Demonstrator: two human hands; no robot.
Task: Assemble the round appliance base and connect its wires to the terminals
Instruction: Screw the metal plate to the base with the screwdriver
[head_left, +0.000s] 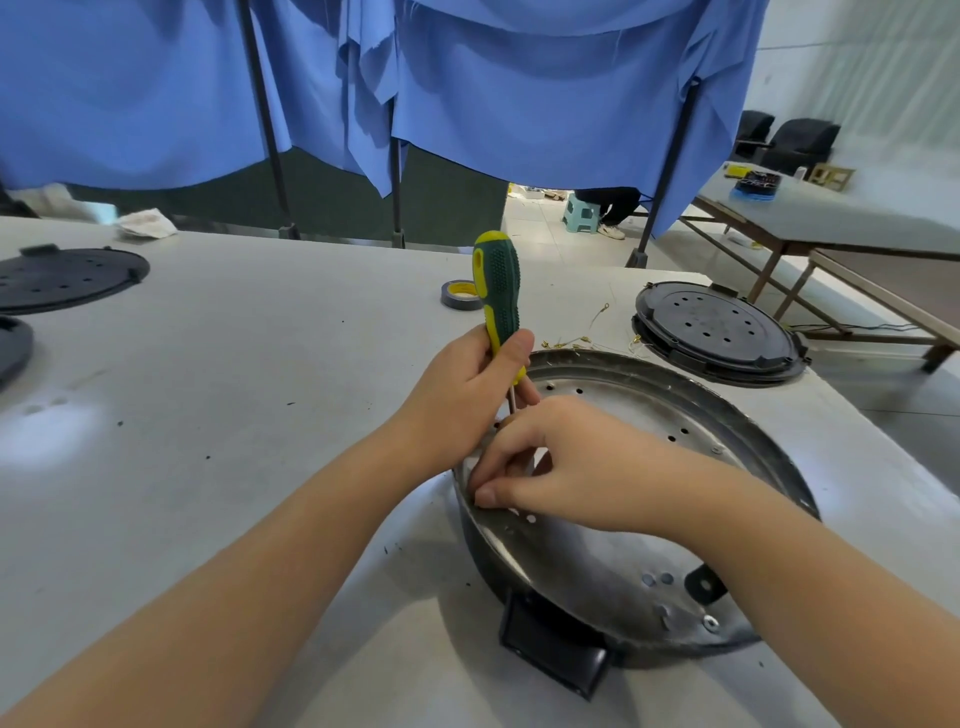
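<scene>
step: screwing the base (649, 415), near table edge | left hand (462, 384) wrapped round upright screwdriver (497, 291) | right hand (561, 462) pinching at tip, screw hidden | next: seat tip, turn

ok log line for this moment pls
left hand: grips screwdriver upright | right hand: fingers pinched at tip, on round base rim | tip hidden | wires loose behind base

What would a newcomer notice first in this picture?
First, the green and yellow screwdriver, held upright in the left hand at the centre. Its tip goes down into the round metal base, where the right hand pinches something at the near-left rim. Blue cloth hangs behind the table.
</scene>
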